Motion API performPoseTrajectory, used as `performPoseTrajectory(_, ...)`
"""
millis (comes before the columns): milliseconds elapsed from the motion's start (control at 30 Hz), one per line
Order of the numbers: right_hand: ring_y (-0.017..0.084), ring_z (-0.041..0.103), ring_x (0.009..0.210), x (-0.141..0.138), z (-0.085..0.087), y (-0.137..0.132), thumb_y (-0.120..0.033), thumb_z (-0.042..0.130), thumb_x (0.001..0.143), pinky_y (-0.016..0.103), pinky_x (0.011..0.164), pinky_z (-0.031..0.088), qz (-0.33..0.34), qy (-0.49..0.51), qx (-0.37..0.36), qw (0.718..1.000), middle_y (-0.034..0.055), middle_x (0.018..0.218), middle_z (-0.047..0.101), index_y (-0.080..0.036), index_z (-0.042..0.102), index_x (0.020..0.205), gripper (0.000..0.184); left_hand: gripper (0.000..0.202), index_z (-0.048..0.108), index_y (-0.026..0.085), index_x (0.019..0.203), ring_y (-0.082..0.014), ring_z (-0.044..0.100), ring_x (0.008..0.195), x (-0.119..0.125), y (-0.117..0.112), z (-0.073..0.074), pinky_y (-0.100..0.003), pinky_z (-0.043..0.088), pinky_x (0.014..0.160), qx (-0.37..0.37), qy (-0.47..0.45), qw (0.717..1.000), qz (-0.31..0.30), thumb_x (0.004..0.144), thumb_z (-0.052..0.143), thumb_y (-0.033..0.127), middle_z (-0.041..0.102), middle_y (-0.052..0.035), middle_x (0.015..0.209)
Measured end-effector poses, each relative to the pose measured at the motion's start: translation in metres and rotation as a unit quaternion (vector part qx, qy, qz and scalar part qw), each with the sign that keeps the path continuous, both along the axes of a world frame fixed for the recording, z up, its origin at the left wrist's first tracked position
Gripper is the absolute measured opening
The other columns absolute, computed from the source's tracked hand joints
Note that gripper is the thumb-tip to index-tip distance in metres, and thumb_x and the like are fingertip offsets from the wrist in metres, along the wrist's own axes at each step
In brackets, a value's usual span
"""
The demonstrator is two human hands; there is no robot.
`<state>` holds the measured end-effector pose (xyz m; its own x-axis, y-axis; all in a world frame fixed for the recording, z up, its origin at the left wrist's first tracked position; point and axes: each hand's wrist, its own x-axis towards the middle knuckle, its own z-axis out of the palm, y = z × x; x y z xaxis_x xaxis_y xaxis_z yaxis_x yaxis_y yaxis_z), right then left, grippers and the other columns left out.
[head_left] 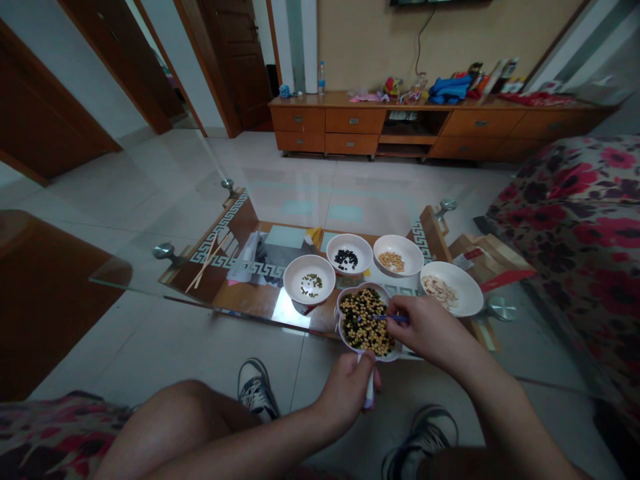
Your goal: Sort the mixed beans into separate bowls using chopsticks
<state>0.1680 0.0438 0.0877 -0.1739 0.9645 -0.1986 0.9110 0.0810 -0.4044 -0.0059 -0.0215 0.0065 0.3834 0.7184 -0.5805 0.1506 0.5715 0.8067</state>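
My left hand (353,387) is closed around the pale handle (369,389) of a flower-shaped dish (341,333). Mixed beans (366,320), yellow, black and green, cover the dish's inside. Over its right side, my right hand (420,327) pinches a thin blue tool (386,317) that looks like tweezers; its tip is among the beans, and whether it grips one cannot be made out. Beyond the dish stand white bowls: one with green beans (289,288), one with black beans (330,261), one with yellow beans (419,248). A further bowl (473,297) at right contains pale flat pieces.
The bowls stand on a glass table (210,310) with metal fittings and a lower wooden shelf. Two chopsticks (205,267) lie at its left. Right of the bowls is a paper bag (495,260), near a flowered sofa (575,200). A long cabinet (350,123) lines the far wall.
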Motion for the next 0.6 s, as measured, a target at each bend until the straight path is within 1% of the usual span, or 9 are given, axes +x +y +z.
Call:
performPoseTrajectory(300,0.016,0.059,0.061,-0.0004,-0.0008,0.0,-0.026,0.057,0.081,0.025,0.057,0.035,0.001,-0.003,-0.005,1.0,0.0058,0.071,0.07,-0.019,0.07,0.078,0.015,0.067,0.052,0.021,0.064,-0.0132,0.044,0.041,0.0004,0.0,-0.0017,-0.025,0.033,0.045,0.004,0.002,1.0,-0.005,0.08,0.031,0.082,0.042,0.0027,0.043)
performPoseTrajectory(433,0.017,0.061,0.062,-0.0014,-0.0008,0.0002,-0.027,0.059,0.081,0.025,0.056,0.035,-0.004,-0.006,-0.007,1.0,0.0057,0.072,0.071,-0.02,0.071,0.079,0.014,0.068,0.052,0.021,0.063,-0.0127,0.043,0.042,0.0008,0.0003,-0.0001,-0.025,0.032,0.046,-0.001,0.004,1.0,-0.002,0.077,0.031,0.085,0.041,0.0029,0.044)
performPoseTrajectory(600,0.016,0.061,0.061,-0.0022,-0.0014,0.0008,-0.025,0.059,0.081,0.025,0.056,0.035,0.0,-0.009,-0.005,1.0,0.0056,0.072,0.072,-0.019,0.071,0.08,0.014,0.066,0.052,0.021,0.064,-0.0126,0.043,0.042,0.0008,0.0002,0.0013,-0.025,0.032,0.046,-0.006,0.001,1.0,0.0,0.079,0.032,0.082,0.042,0.0031,0.044)
